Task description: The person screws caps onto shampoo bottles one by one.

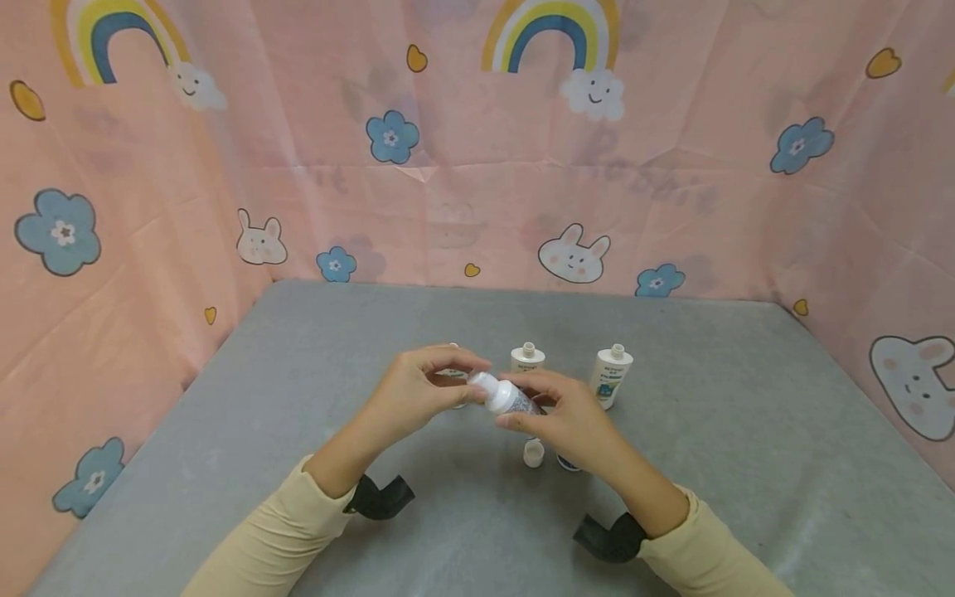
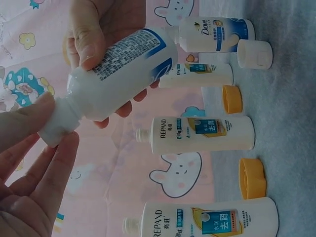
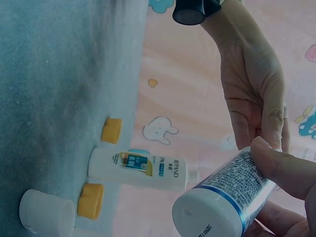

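Note:
A white bottle with a blue band and a printed back label (image 2: 128,69) is held tilted above the table. My right hand (image 1: 570,419) grips its body. With thumb and fingertips, my left hand (image 1: 418,385) pinches the white cap (image 2: 59,121) at the bottle's neck. The bottle's base faces the right wrist camera. Whether the cap is loose on the neck, I cannot tell.
Uncapped white REPAND bottles (image 1: 613,377) stand behind the hands, with orange caps (image 2: 252,178) beside them. A Dove bottle (image 2: 215,34) stands near a loose white cap (image 1: 533,453). Patterned pink cloth (image 1: 462,199) encloses the grey table (image 1: 336,323).

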{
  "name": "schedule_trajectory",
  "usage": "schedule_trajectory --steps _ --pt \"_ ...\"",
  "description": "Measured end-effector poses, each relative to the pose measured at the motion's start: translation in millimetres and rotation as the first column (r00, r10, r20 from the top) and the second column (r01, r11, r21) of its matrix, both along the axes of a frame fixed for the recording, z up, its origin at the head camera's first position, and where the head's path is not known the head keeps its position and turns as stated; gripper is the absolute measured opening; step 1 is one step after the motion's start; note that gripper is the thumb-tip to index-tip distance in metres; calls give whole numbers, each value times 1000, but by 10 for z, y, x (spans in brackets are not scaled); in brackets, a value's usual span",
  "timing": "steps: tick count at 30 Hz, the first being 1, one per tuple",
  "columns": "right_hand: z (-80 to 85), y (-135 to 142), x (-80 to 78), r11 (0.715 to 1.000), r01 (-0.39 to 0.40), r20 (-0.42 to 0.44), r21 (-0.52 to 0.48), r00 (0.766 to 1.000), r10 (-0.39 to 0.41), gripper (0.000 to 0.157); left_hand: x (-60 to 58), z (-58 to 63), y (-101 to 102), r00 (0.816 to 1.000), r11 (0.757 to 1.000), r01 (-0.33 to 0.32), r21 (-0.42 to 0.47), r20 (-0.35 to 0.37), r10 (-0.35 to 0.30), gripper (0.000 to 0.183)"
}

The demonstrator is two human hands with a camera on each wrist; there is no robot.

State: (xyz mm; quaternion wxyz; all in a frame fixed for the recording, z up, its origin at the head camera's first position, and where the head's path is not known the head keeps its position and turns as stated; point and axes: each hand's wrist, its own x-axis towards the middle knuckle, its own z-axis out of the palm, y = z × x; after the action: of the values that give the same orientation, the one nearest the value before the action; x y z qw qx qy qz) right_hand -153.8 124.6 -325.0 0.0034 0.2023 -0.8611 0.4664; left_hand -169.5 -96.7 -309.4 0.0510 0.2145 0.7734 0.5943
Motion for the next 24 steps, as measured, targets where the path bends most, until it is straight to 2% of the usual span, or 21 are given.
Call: schedule_trajectory --steps 4,7,12,15,19,24 --pt "-2 0 -5 1000 0 7 0 1000 0 41 -8 3 -16 1000 1000 22 12 -20 -22 46" --pt "-7 -1 -9 1000 3 8 6 1000 -3 41 -14 13 -34 1000 1000 -11 9 -7 11 52" --pt "-8 -5 -8 1000 6 0 11 1000 -6 41 -19 24 -40 993 991 -116 -70 22 118 33" --pt "-6 -5 -5 1000 5 0 7 1000 -5 40 -23 21 -31 990 985 -138 -105 29 141 26" --pt "-4 -2 -4 1000 2 0 5 1000 -2 40 -23 15 -29 992 986 -122 -109 30 126 23" --pt "2 3 -6 1000 -6 1 8 1000 6 40 -15 18 -43 998 996 -36 -78 39 39 29"
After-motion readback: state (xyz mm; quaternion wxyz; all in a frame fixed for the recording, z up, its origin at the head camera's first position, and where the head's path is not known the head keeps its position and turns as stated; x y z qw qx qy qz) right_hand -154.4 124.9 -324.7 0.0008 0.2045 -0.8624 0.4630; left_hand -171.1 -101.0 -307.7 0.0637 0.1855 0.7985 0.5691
